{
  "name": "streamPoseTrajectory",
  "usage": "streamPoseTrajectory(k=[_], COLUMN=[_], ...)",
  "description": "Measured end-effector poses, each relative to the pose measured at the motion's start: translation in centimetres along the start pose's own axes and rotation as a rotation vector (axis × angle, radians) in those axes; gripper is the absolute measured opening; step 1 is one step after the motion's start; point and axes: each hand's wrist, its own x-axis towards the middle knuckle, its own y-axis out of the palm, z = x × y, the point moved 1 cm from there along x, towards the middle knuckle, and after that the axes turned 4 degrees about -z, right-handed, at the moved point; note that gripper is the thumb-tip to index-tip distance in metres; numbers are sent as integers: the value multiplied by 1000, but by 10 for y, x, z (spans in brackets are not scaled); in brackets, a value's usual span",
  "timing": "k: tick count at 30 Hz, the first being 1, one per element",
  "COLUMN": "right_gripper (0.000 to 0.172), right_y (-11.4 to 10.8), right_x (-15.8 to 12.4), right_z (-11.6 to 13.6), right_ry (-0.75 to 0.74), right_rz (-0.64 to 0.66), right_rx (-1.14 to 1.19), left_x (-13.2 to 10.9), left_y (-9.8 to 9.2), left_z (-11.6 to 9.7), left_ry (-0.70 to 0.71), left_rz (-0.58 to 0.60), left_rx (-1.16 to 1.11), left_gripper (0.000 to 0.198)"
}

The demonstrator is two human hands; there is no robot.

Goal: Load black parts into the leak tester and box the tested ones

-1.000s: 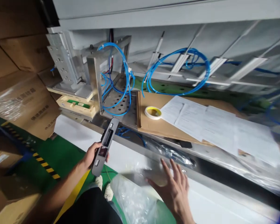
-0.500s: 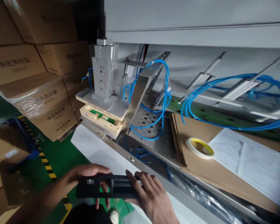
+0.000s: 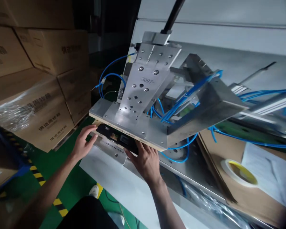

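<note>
A long black plastic panel (image 3: 116, 137) with rectangular cutouts lies in the pale lower fixture (image 3: 97, 122), under the metal press plate (image 3: 131, 124). At its left end is my left hand (image 3: 84, 143), with index finger and thumb closed about the end of the panel. My right hand (image 3: 146, 160) grips the panel's right end, thumb in front; its fingertips are partly hidden beneath the press plate. Above the plate rises a metal slide block (image 3: 143, 86) with several screws.
A bent metal bracket (image 3: 205, 108) and blue air hoses (image 3: 190, 90) stand right of the press. Farther right, a tape roll (image 3: 240, 173) and paper (image 3: 264, 171) lie on cardboard (image 3: 219, 159). Cardboard boxes (image 3: 45, 105) are stacked at left.
Both hands have carried the black panel forward from in front of my body into the fixture under the press plate. The camera view has moved closer to the press.
</note>
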Motion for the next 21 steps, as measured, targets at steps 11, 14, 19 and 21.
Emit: streamPoseTrajectory(k=[11, 14, 19, 21], right_gripper=[35, 34, 43, 47], right_y=[34, 37, 36, 34], right_x=[30, 29, 30, 25], right_z=[-17, -16, -20, -18], right_ry=[277, 277, 240, 236], right_rz=[152, 170, 201, 204], right_rx=[170, 176, 189, 183], left_x=[46, 42, 40, 40], left_y=[38, 39, 40, 39], left_z=[31, 34, 41, 44], left_ry=[250, 264, 294, 310], left_rz=[137, 131, 125, 130], left_rx=[167, 178, 218, 233], left_gripper=[41, 43, 41, 40])
